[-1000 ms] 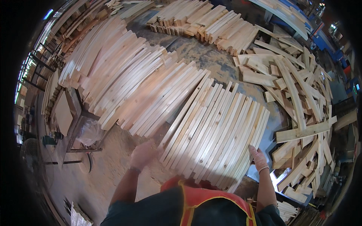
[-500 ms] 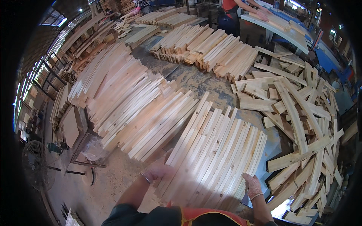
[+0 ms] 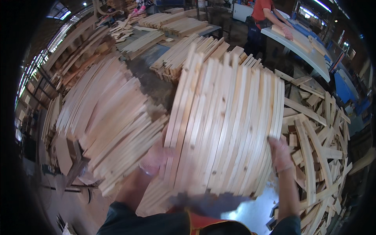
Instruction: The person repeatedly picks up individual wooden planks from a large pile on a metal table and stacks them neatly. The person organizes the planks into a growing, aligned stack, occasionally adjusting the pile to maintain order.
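A wide row of long pale wooden strips (image 3: 223,121) is squeezed side by side between my two gloved hands, tilted up in front of me. My left hand (image 3: 154,156) presses on the row's left edge near its lower end, its fingers partly hidden and blurred. On the right edge my right hand (image 3: 280,152) grips with the thumb over the top face. The strips' near ends hang uneven above a pale, shiny surface (image 3: 250,211). Just left of my left hand lies a broad pile of similar strips (image 3: 113,125).
Loose boards (image 3: 313,145) lie heaped crosswise on the right. Beyond the held row stands another stack of strips (image 3: 184,55). At the far right a person (image 3: 264,19) handles a board on a white table (image 3: 301,51). A carton-like brown panel (image 3: 64,154) stands at left.
Both hands have lifted the row of strips up and away from me, off the surface. The pale surface beneath now shows. My view has shifted somewhat.
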`<state>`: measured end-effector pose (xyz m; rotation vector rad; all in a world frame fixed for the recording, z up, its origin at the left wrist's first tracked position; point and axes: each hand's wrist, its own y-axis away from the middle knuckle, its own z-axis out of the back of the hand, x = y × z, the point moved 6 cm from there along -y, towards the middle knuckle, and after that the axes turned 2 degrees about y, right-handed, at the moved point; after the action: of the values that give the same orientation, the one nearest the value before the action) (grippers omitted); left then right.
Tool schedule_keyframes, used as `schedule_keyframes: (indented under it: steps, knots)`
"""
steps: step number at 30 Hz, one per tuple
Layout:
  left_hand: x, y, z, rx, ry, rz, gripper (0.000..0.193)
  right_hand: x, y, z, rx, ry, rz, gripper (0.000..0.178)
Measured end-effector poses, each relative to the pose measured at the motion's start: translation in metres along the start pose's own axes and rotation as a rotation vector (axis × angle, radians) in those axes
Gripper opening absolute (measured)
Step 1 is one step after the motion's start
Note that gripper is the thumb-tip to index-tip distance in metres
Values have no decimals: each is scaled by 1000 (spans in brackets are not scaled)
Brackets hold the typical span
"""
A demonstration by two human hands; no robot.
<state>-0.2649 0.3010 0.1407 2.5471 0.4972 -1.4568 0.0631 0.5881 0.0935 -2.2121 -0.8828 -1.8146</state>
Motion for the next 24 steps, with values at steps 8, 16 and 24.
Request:
schedule_keyframes:
  steps: [8,16,24]
  knots:
    - [-28,-294,126,33,431,216,39,173,-330,-144,266,316,168,35]
    - [-11,-385,232,-463,-388,111,36,78,-436,-76,100,347,199,51]
    - [-20,-314,132,-277,-1288,-55,52,9,-165,-7,96,339,2,79]
